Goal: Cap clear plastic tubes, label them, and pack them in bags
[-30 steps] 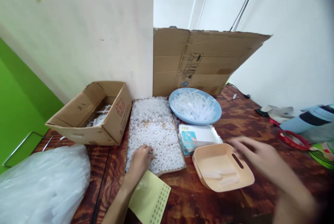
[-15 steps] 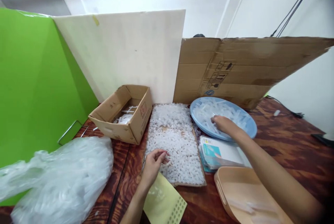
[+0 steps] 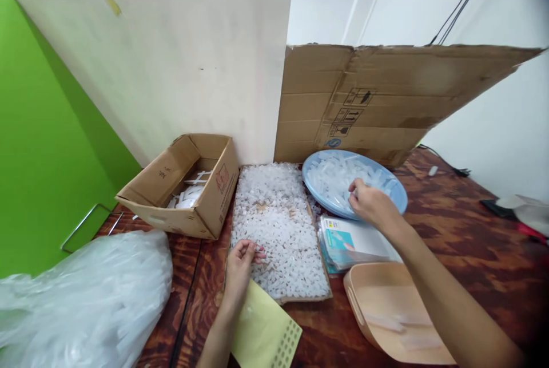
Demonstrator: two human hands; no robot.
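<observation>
Over the near left part of a cardboard tray (image 3: 281,300) spread with small white translucent pieces is my left hand (image 3: 241,262), its fingers closed together; anything between them is too small to name. A yellow sheet (image 3: 261,328) with rows of round dots lies beside my left wrist. My right hand (image 3: 372,202) is at the near side of a blue round tray (image 3: 401,199) of clear plastic pieces. Its fingers are pinched, and what they hold, if anything, cannot be made out.
An open cardboard box (image 3: 217,196) with white parts stands at the left, behind a clear plastic bag (image 3: 98,299). Packets (image 3: 343,242) with a teal label lie below the blue tray. A peach bin (image 3: 377,285) holds clear pieces. White and cardboard panels stand behind.
The view has shifted, moving the scene leftward and slightly up. My right hand has drawn back toward the blue tray's near edge, its fingers still together. My left hand remains over the white pieces.
</observation>
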